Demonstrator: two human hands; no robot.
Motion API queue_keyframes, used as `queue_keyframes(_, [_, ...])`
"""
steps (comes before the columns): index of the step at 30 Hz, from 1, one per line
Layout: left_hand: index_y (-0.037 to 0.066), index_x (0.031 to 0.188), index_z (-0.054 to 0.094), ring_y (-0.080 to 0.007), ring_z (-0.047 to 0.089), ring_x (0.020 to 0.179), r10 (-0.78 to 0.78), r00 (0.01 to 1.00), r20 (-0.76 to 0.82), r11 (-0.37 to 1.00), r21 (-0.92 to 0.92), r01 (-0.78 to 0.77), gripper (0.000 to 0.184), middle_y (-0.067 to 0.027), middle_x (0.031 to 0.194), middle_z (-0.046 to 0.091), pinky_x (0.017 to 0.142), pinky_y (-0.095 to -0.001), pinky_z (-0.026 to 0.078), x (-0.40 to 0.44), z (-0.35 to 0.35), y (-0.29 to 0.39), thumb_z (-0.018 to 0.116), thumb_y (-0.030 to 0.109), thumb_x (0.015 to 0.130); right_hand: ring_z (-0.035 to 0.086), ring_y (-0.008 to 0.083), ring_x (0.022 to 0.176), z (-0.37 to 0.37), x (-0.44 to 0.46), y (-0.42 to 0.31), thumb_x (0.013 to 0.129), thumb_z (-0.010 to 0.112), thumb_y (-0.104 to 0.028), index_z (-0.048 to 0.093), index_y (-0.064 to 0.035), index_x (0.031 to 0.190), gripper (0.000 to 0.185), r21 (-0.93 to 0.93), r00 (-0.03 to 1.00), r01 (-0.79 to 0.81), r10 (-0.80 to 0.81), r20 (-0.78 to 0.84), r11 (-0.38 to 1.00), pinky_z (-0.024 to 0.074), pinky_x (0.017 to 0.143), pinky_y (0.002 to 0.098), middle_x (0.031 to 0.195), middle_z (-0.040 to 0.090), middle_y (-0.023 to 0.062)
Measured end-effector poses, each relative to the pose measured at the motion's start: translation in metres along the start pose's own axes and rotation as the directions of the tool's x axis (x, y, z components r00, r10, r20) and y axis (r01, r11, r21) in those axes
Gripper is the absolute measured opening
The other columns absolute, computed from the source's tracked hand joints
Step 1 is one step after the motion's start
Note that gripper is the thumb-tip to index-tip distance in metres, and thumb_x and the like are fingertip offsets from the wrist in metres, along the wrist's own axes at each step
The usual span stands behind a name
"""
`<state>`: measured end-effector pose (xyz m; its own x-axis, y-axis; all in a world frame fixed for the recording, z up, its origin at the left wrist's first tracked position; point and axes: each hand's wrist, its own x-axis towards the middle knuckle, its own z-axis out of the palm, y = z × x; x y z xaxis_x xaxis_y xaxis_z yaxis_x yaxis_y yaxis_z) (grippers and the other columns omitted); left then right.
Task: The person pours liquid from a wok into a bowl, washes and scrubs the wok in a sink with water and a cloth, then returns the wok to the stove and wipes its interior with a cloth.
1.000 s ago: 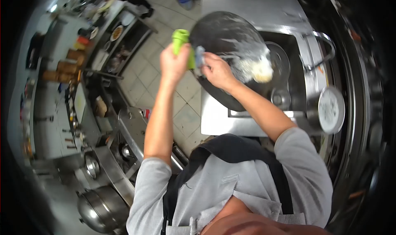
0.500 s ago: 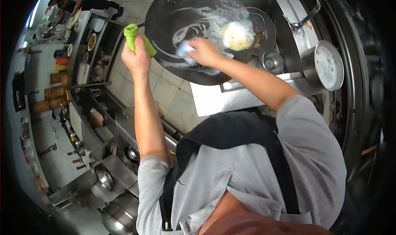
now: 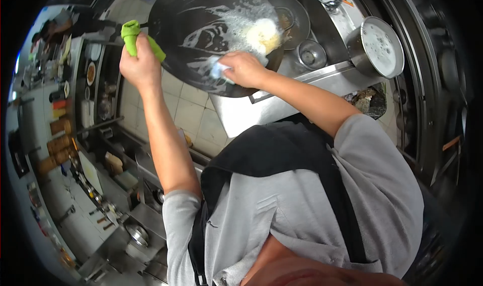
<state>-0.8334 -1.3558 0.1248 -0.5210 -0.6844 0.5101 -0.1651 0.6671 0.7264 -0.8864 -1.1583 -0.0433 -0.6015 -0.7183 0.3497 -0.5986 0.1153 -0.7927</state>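
My left hand is closed around a bright green cloth at the left rim of a large dark wok; the wok's handle is mostly hidden under the cloth. Suds streak the wok's inner surface, and a foamy whitish-yellow mass lies in it on the right. My right hand presses a pale blue and white scrubbing pad, partly covered by the fingers, against the wok's lower inside wall. The wok is tilted over the edge of a metal sink.
A pot of sudsy water stands right of the sink. Inside the sink are a metal bowl and a round pan. Kitchen shelves and counters line the left, with another person at the far upper left.
The whole view has shifted, so the wok and sink appear further left and higher. My right hand has moved with the pad towards the wok's near rim. My left hand keeps its grip.
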Motion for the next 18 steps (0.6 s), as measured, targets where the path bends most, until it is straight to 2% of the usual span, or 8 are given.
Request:
queue_keyframes(2, [-0.001, 0.087, 0.070, -0.0183, 0.064, 0.062, 0.057, 0.998, 0.041, 0.996, 0.069, -0.060, 0.030, -0.0086, 0.068, 0.067, 0.063, -0.0341, 0.050, -0.004, 0.006, 0.031, 0.065, 0.029, 0.089, 0.065, 0.0356, 0.093, -0.014, 0.006, 0.021, 0.079, 0.062, -0.013, 0.071, -0.0104, 0.092, 0.016, -0.178, 0.994, -0.101, 0.105, 0.013, 0.979, 0.0516, 0.084, 0.0466, 0.093, 0.067, 0.0147])
queue_keyframes(6, [0.001, 0.084, 0.070, -0.0248, 0.065, 0.061, 0.202, 0.973, 0.113, 0.940, 0.257, -0.225, 0.032, -0.0115, 0.067, 0.067, 0.061, -0.0360, 0.050, -0.002, 0.023, 0.082, 0.066, 0.032, 0.088, 0.065, 0.0352, 0.086, -0.019, 0.006, -0.038, 0.077, 0.066, -0.011, 0.070, -0.0074, 0.095, 0.019, 0.194, 0.980, -0.024, 0.062, -0.192, 0.981, 0.0532, 0.077, 0.0446, 0.090, 0.067, 0.0135])
queue_keyframes(8, [0.001, 0.084, 0.070, -0.0266, 0.065, 0.060, 0.230, 0.964, 0.136, 0.937, 0.238, -0.257, 0.033, -0.0124, 0.066, 0.067, 0.061, -0.0368, 0.050, -0.001, 0.026, 0.092, 0.066, 0.034, 0.088, 0.065, 0.0347, 0.086, -0.012, -0.006, 0.013, 0.075, 0.067, -0.010, 0.070, -0.0069, 0.094, 0.020, -0.032, 0.993, 0.019, -0.022, -0.116, 0.999, 0.0535, 0.078, 0.0444, 0.090, 0.067, 0.0133])
queue_keyframes(10, [0.001, 0.084, 0.070, -0.0288, 0.066, 0.061, 0.242, 0.958, 0.156, 0.909, 0.309, -0.280, 0.034, -0.0139, 0.066, 0.067, 0.061, -0.0374, 0.050, 0.000, 0.025, 0.095, 0.066, 0.034, 0.088, 0.065, 0.0343, 0.090, -0.018, -0.015, 0.079, 0.074, 0.069, -0.011, 0.070, -0.0076, 0.094, 0.020, -0.318, 0.989, -0.149, 0.137, -0.059, 0.936, 0.0528, 0.081, 0.0446, 0.090, 0.067, 0.0132])
queue_keyframes(13, [0.001, 0.086, 0.070, -0.0293, 0.066, 0.063, 0.276, 0.949, 0.151, 0.895, 0.318, -0.311, 0.033, -0.0153, 0.068, 0.067, 0.062, -0.0373, 0.050, 0.002, 0.028, 0.090, 0.065, 0.034, 0.088, 0.064, 0.0339, 0.093, -0.019, -0.022, 0.060, 0.074, 0.068, -0.011, 0.070, -0.0077, 0.093, 0.019, -0.276, 0.972, -0.235, 0.234, -0.039, 0.932, 0.0519, 0.084, 0.0449, 0.092, 0.066, 0.0134])
queue_keyframes(14, [0.001, 0.087, 0.070, -0.0288, 0.066, 0.063, 0.295, 0.945, 0.139, 0.878, 0.350, -0.326, 0.033, -0.0153, 0.069, 0.067, 0.062, -0.0372, 0.050, 0.001, 0.032, 0.089, 0.065, 0.033, 0.088, 0.066, 0.0356, 0.089, -0.027, -0.032, 0.054, 0.074, 0.067, -0.013, 0.072, -0.0094, 0.085, 0.012, -0.189, 0.995, -0.078, 0.064, -0.075, 0.979, 0.0532, 0.080, 0.0462, 0.088, 0.067, 0.0134])
queue_keyframes(16, [-0.001, 0.090, 0.070, -0.0237, 0.064, 0.062, 0.205, 0.960, 0.189, 0.926, 0.281, -0.253, 0.033, -0.0127, 0.067, 0.066, 0.063, -0.0356, 0.049, -0.004, 0.028, 0.101, 0.064, 0.032, 0.090, 0.066, 0.0348, 0.089, -0.035, -0.036, 0.094, 0.075, 0.067, -0.013, 0.073, -0.0108, 0.085, 0.012, -0.289, 0.992, -0.101, 0.075, -0.102, 0.952, 0.0535, 0.081, 0.0451, 0.087, 0.067, 0.0129])
queue_keyframes(18, [-0.002, 0.091, 0.069, -0.0220, 0.063, 0.063, 0.193, 0.947, 0.258, 0.932, 0.254, -0.259, 0.032, -0.0125, 0.069, 0.066, 0.063, -0.0346, 0.049, -0.006, 0.023, 0.104, 0.063, 0.029, 0.091, 0.069, 0.0308, 0.090, -0.046, -0.006, 0.124, 0.074, 0.067, -0.011, 0.074, -0.0106, 0.082, 0.011, -0.390, 0.923, -0.382, 0.371, -0.106, 0.838, 0.0553, 0.080, 0.0425, 0.094, 0.070, 0.0160])
